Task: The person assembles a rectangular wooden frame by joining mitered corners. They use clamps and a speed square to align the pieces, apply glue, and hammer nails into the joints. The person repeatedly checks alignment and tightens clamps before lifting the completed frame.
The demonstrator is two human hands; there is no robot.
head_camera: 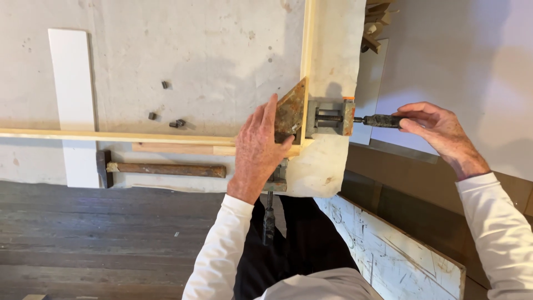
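Head: left hand (256,149) presses clamp (311,119); right hand (438,130) pinches handle (382,120)

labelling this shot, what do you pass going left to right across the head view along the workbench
white board → hammer → small dark metal bits → left hand on the rusty corner clamp → clamp screw → right hand gripping the screw handle

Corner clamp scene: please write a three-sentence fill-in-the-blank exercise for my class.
1. The right hand pinches the dark handle of the clamp's ____.
2. The left hand presses on the rusty corner clamp where two ____ strips meet.
3. Left of that hand, a ____ lies on the bench.

Missing words: screw; wooden; hammer
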